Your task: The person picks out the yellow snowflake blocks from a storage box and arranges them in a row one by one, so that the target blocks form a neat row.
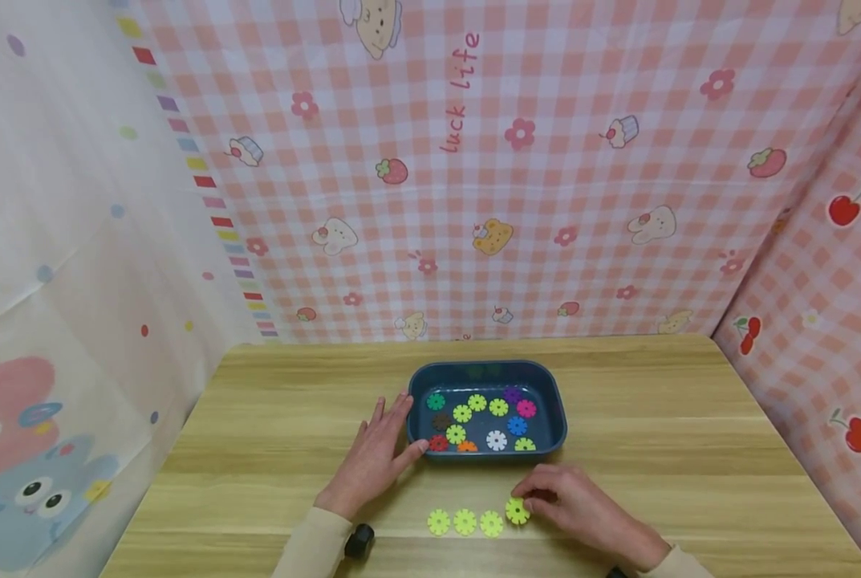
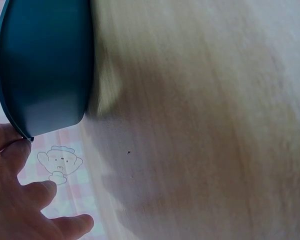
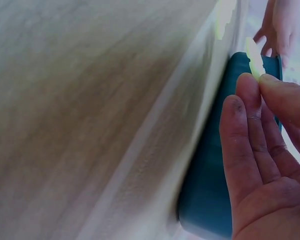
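Note:
My right hand pinches a yellow-green notched disc between thumb and fingertips, in front of the dark blue tray. In the right wrist view this disc appears edge-on at the fingertips. Left of it, several yellow-green discs lie in a row on the table. With fingers spread, my left hand touches the left rim and near corner of the tray. The left wrist view shows that hand's fingers beside the tray wall.
Inside the tray lie several discs, among them a green one, a white one, a blue one and a pink one. The wooden table meets a checked cloth behind and hanging cloths at both sides.

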Available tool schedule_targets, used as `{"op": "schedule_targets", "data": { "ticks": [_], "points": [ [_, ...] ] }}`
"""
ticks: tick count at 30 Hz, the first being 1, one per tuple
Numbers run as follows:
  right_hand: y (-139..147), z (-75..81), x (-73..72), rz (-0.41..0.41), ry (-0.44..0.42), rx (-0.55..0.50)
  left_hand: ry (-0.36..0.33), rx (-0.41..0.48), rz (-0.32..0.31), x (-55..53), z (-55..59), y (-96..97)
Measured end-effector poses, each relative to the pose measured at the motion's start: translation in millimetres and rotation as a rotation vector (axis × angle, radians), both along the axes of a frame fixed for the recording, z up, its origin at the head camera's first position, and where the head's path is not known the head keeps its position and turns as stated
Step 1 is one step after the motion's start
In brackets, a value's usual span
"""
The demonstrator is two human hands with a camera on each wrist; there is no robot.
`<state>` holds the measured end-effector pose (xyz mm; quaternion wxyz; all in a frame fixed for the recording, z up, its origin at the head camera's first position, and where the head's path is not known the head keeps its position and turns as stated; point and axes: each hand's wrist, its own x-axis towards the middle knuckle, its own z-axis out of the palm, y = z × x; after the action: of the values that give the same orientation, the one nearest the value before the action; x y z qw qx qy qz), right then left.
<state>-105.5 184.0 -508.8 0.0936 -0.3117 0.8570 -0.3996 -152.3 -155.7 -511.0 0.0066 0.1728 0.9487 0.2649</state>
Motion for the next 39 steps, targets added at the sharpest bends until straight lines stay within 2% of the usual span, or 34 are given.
{"op": "schedule_targets", "data": {
  "ticks": [5, 14, 26, 39],
  "points": [
    [-0.5, -3.6, -1.2, 0.004, -0.014, 0.033, 0.004, 0.002, 0.000, 0.5, 0.6, -0.3],
    [-2.3, -6.8, -3.6, 0.006, -0.099, 0.086, -0.001, -0.005, -0.003, -0.2, 1.1, -0.3],
    [-4.2, -5.9, -5.3, 0.016, -0.134, 0.108, -0.007, 0.003, -0.002, -0.3, 0.4, -0.9],
    [-4.1, -5.9, -4.6, 0.037, -0.120, 0.122, -0.006, 0.003, -0.001, 0.7, -1.0, -1.1]
  ]
}}
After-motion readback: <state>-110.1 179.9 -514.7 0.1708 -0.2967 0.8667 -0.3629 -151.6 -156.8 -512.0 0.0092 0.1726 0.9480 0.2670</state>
